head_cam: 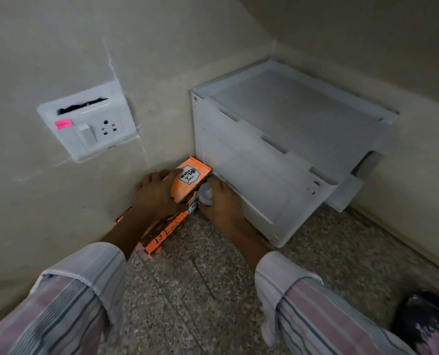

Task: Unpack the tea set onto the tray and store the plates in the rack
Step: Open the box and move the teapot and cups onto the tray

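An orange tea set box (162, 229) lies on the speckled counter, pushed into the corner against the left wall. Its end flap (191, 179) is lifted, showing a "Wake up Time" label. My left hand (156, 194) grips the box's top near that flap. My right hand (219, 203) is at the box's open end, fingers curled around a small white rounded piece (206, 193) that sticks out of it. What the piece is cannot be told. No tray or plates are in view.
A white plastic box-shaped unit (277, 160) stands in the corner, touching the orange box's right side. A wall socket plate (87, 121) with a pink sticker is on the left wall. A dark patterned object (428, 324) shows at the bottom right.
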